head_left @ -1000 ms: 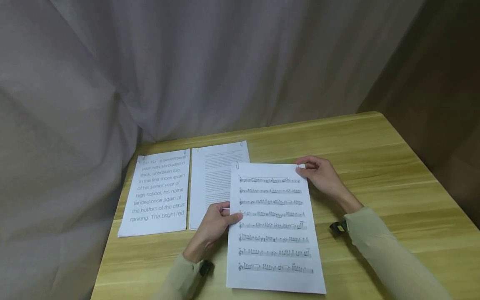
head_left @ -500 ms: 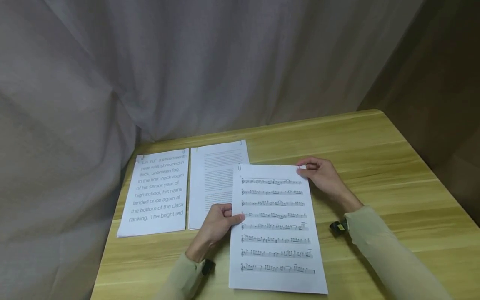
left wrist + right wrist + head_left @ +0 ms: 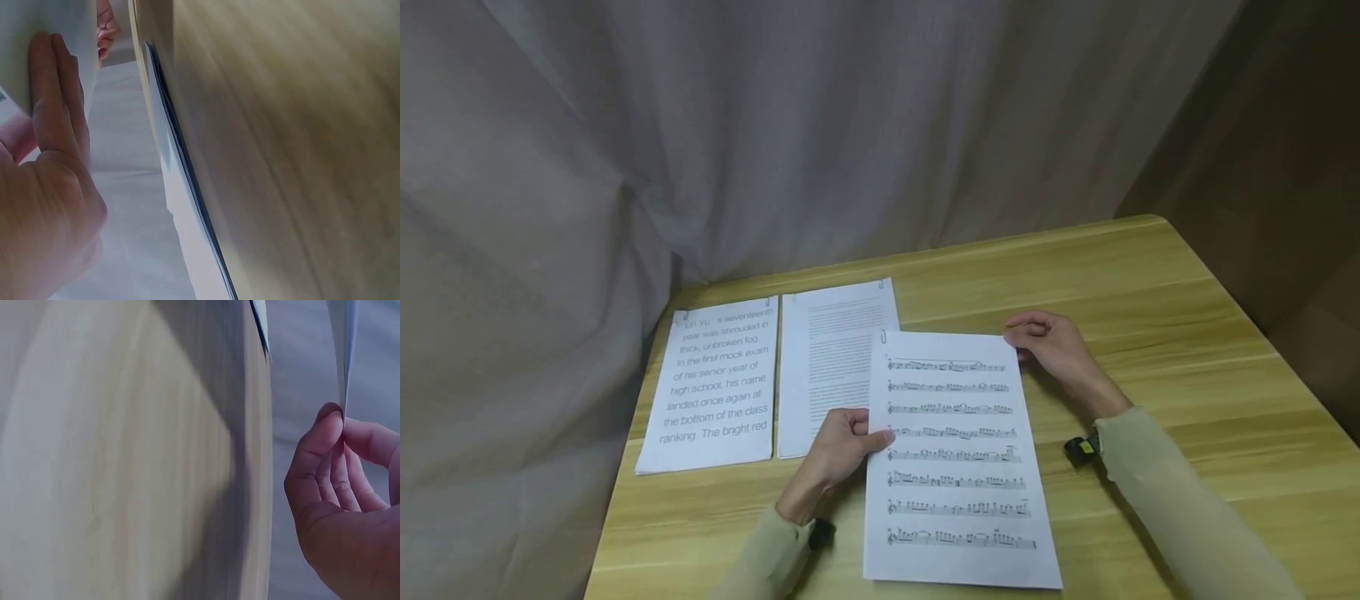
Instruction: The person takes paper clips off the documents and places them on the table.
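Observation:
A thin stack of sheet music [image 3: 955, 500] is tilted up over the near part of the table. My left hand [image 3: 838, 450] grips its left edge, thumb on the printed face and fingers behind; the left wrist view shows those fingers [image 3: 53, 94] flat against the back. At the top right corner, my right hand [image 3: 1056, 354] pinches a small orange-red paper clip [image 3: 1009, 327] between thumb and index finger, mostly hidden by the fingertips. The right wrist view shows the right hand's fingertips [image 3: 328, 431] meeting at the paper's corner. A silvery paper clip [image 3: 883, 337] sits at the top left.
Two clipped paper stacks lie side by side at the table's left: a large-print one [image 3: 718, 392] and a small-print one [image 3: 797, 358], partly covered by the sheet music. Under them is a wood-grain table [image 3: 1187, 350], with a grey curtain [image 3: 850, 142] hanging behind.
The sheet music and both hands have shifted slightly right. My right fingertips have slid outward to the very corner, and the orange-red clip now shows above the paper's top edge.

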The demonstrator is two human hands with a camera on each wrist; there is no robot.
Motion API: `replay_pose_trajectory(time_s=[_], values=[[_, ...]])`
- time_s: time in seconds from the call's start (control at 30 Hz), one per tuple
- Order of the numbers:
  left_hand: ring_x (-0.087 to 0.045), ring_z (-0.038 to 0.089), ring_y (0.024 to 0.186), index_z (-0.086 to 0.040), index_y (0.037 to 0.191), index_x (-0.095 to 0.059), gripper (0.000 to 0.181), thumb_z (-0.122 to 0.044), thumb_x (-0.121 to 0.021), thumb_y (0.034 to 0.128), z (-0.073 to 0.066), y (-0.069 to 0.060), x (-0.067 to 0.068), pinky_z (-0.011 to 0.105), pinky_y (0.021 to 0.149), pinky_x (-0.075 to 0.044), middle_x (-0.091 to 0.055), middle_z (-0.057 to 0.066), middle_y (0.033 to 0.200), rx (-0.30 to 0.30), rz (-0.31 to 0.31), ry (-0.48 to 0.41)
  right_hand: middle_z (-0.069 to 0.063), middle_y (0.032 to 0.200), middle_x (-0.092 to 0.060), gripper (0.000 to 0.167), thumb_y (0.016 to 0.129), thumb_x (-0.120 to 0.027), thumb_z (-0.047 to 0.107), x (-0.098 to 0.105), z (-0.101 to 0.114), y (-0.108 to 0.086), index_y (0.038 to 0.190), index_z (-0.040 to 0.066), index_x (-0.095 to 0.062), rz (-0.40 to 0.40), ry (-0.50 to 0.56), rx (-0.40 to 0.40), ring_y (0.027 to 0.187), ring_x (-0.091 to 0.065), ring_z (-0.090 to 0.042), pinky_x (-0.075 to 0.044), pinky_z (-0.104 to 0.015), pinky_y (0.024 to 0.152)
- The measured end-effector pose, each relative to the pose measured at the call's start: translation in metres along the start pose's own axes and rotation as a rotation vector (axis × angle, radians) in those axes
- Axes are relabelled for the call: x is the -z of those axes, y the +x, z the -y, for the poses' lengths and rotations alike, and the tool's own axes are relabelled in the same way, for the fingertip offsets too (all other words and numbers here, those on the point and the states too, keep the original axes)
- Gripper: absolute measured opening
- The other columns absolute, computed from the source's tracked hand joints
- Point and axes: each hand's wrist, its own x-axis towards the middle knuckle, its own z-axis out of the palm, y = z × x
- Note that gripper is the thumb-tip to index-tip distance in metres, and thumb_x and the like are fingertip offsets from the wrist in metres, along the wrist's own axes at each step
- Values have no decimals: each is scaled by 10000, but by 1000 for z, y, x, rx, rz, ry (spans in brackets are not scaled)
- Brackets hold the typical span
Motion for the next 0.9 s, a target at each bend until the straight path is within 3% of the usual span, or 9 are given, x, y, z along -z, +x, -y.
replay_pose_trajectory(time_s=[0.2, 0.3, 0.37, 0.5, 0.6, 0.9], values=[[-856, 303, 902, 88, 1218, -741, 260, -8, -751, 977, 0, 0, -1, 316, 762, -691, -836, 235, 1052, -4, 12, 9, 159, 866, -785, 407, 1070, -671, 58, 23, -12, 11, 1410, -133, -555, -26, 9, 10, 785, -741, -12, -656, -227, 751], [-855, 312, 911, 91, 1220, -739, 258, -2, -746, 979, 1, 0, -1, 320, 765, -692, -833, 240, 1060, -7, 12, 2, 99, 885, -807, 394, 1057, -681, 34, 34, -15, 15, 1392, -140, -569, -31, -35, 7, 785, -748, -26, -656, -227, 749], [-855, 314, 915, 89, 1220, -739, 256, 0, -744, 979, 1, -1, 0, 319, 766, -692, -834, 240, 1062, -5, 9, -5, 17, 928, -821, 367, 1049, -692, 34, 40, -15, 18, 1364, -132, -601, -35, -101, 10, 786, -746, -31, -653, -222, 749], [-855, 308, 918, 79, 1216, -745, 249, -6, -743, 982, 1, -1, 0, 315, 769, -691, -836, 232, 1067, -6, 5, -11, -169, 1034, -820, 283, 1035, -729, 84, 51, -16, 25, 1271, -71, -701, -60, -347, 65, 794, -708, -2, -589, -162, 736], [-855, 304, 914, 78, 1210, -749, 242, -7, -742, 983, 1, 0, 1, 311, 767, -689, -837, 228, 1069, -7, 1, -16, -232, 1078, -810, 221, 1024, -748, 107, 57, -17, 30, 1197, -30, -754, -75, -496, 113, 806, -686, -17, -516, -136, 733], [-856, 272, 893, 72, 1199, -752, 241, -9, -750, 973, 2, -1, 2, 310, 766, -689, -841, 218, 1059, 11, -12, -46, -210, 1051, -785, 178, 1037, -736, 134, 64, -24, 39, 1155, 6, -772, -65, -597, 119, 871, -679, -157, -489, -253, 784]])
